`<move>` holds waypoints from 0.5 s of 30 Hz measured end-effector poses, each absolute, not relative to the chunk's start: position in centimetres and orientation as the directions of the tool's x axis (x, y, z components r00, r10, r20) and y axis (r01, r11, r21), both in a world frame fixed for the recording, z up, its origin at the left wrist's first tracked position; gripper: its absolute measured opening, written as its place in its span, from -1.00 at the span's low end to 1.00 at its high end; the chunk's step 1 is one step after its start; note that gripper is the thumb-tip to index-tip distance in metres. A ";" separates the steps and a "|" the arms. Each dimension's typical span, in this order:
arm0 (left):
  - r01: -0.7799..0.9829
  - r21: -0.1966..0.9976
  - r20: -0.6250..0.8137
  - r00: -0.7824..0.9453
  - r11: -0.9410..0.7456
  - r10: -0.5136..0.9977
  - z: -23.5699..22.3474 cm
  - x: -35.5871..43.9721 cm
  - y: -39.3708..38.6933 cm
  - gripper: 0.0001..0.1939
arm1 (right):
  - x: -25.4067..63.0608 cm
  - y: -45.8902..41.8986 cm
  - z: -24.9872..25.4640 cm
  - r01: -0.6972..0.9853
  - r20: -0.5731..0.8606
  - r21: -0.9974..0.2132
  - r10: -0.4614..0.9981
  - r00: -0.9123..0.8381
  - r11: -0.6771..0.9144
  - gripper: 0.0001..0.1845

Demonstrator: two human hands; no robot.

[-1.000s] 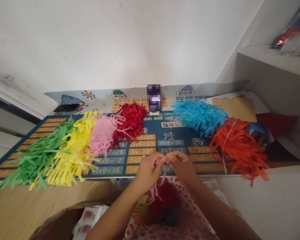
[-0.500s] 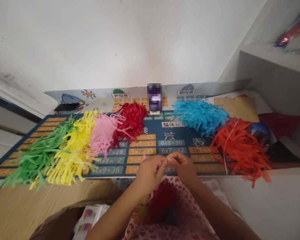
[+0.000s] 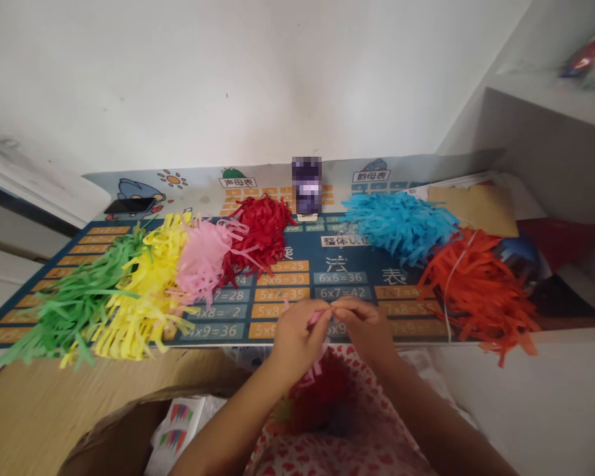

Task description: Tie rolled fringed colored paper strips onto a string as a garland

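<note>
Above the table's front edge, my left hand (image 3: 300, 334) is closed round a pink paper tassel (image 3: 320, 316), whose fringe pokes out beside and below the fingers. My right hand (image 3: 364, 327) pinches at the tassel's tip, thumb and finger touching the left fingertips. What exactly lies in that right pinch is too small to make out. Red and other coloured fringe (image 3: 322, 390) hangs or rests over the lap below, blurred and partly hidden by the hands. Pink fringe (image 3: 203, 258) also lies on the table between the yellow fringe (image 3: 146, 291) and red fringe (image 3: 262, 231).
Green fringe (image 3: 79, 297) is at the table's left, blue fringe (image 3: 401, 225) and orange fringe (image 3: 480, 291) with a white string at the right. A phone (image 3: 133, 205) lies at the back left. Brown paper (image 3: 476, 208) sits back right; an open box (image 3: 114, 430) stands below left.
Both hands stay together at nearly the same place, with the fingertips shifting slightly at the pink tassel's tip. The camera view has tilted a little.
</note>
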State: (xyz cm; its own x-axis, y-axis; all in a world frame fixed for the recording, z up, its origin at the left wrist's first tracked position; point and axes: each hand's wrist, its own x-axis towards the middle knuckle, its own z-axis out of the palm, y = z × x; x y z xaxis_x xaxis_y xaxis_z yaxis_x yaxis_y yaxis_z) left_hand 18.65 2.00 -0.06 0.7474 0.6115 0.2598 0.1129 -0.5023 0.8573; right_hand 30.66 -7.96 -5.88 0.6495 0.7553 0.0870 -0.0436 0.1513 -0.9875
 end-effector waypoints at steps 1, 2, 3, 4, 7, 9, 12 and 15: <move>0.104 0.844 0.284 0.746 -0.526 0.603 -0.1 18.7 2.1 -0.85 | 30.7 -8.0 -5.8 -0.044 0.081 -0.989 0.758 0.647 0.143 -0.90; 0.100 0.830 0.301 0.747 -0.548 0.592 -0.1 18.6 2.1 -0.84 | 30.7 -8.0 -5.7 -0.047 0.081 -0.988 0.760 0.645 0.146 -0.90; 0.099 0.818 0.311 0.752 -0.566 0.581 -0.1 18.6 2.1 -0.84 | 30.8 -8.1 -5.5 -0.050 0.087 -0.987 0.761 0.643 0.155 -0.91; 0.101 0.808 0.315 0.757 -0.580 0.572 -0.2 18.6 2.1 -0.83 | 30.8 -8.1 -5.3 -0.047 0.097 -0.985 0.761 0.642 0.166 -0.92; 0.097 0.789 0.331 0.765 -0.607 0.553 -0.4 18.4 1.9 -0.84 | 30.8 -8.2 -4.6 0.014 0.144 -0.984 0.757 0.637 0.175 -0.93; 0.090 0.805 0.324 0.761 -0.586 0.562 -0.5 18.4 1.6 -0.87 | 30.8 -8.3 -4.3 0.056 0.160 -0.985 0.758 0.632 0.162 -0.92; 0.119 0.870 0.250 0.729 -0.478 0.637 -0.4 18.4 1.5 -0.95 | 30.7 -8.4 -4.1 0.061 0.149 -0.988 0.766 0.625 0.143 -0.88; 0.136 0.885 0.216 0.728 -0.446 0.651 -0.3 18.4 1.5 -0.95 | 30.6 -8.4 -4.2 0.051 0.144 -0.988 0.760 0.633 0.145 -0.88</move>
State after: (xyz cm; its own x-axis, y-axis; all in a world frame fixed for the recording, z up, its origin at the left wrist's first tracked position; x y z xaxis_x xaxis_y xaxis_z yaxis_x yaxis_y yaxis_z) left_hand 18.38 1.51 -0.34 0.7276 0.6510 0.2164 0.1360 -0.4461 0.8846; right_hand 30.60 -8.37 -4.21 0.6333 0.7603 0.1443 0.0512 0.1450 -0.9881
